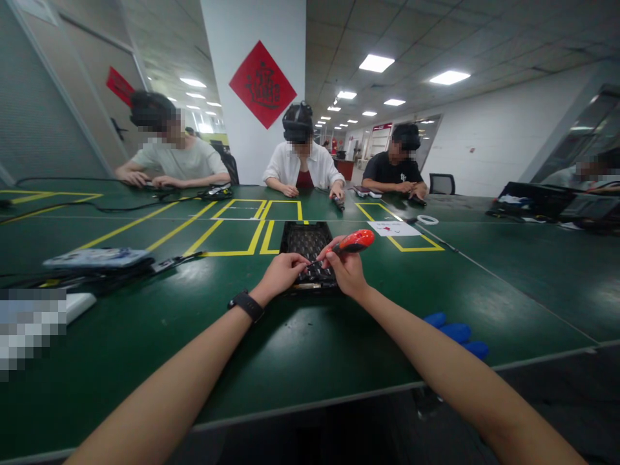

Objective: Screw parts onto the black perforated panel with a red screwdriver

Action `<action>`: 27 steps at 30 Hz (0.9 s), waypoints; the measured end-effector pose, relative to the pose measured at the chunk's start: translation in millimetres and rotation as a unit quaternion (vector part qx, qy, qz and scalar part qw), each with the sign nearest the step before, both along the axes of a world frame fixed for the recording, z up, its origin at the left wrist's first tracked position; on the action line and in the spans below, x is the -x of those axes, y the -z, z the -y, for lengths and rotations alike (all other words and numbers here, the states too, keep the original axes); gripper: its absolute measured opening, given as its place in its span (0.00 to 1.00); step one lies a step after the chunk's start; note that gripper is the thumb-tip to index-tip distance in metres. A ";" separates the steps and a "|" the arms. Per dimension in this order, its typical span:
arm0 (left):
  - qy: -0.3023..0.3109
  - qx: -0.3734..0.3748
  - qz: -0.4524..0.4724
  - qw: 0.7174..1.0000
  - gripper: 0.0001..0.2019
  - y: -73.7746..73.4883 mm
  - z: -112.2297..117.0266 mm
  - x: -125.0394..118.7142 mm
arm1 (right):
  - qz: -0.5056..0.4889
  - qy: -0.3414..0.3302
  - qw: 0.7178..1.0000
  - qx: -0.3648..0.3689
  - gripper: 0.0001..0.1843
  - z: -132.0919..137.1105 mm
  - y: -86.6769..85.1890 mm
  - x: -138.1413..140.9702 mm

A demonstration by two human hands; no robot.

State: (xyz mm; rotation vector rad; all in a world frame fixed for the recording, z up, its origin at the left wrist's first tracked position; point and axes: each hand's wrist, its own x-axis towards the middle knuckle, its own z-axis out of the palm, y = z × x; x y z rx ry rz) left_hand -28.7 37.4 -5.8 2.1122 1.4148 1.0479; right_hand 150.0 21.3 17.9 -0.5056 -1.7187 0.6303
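A red-and-black screwdriver slants up and to the right out of my right hand, whose fingers are wrapped round its lower part. Its thin shaft points down-left into a black box-like casing on the green table. At the shaft's tip, over the middle of the casing, my left hand has its thumb and forefinger pinched together. Whatever is between those fingertips is too small to make out. Inside the casing is a patterned dark surface, and a light strip shows along its near side.
Blue rounded objects lie partly behind my right forearm. To the left are a stacked flat device and cables. Beyond the casing are yellow tape outlines and a white paper. Several people sit across the table.
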 end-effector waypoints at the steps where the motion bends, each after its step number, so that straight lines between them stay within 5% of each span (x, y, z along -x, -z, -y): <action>1: -0.001 0.000 -0.001 1.000 0.14 0.0 0.0 0.0 | 0.002 -0.001 1.000 -0.001 0.10 -0.3 0.5 0.0; 12: -0.003 -0.012 -0.044 0.999 0.15 -5.5 6.4 -1.9 | 0.144 0.001 0.986 -0.084 0.09 4.7 -5.7 -5.0; 21: -0.011 0.000 0.030 0.999 0.16 -1.5 2.6 -2.2 | -0.038 0.002 0.999 0.024 0.10 0.0 -0.3 0.1; 27: 0.014 -0.086 0.008 0.996 0.19 -19.8 17.0 -5.7 | -0.142 0.085 0.985 0.054 0.12 -2.2 -4.4 1.1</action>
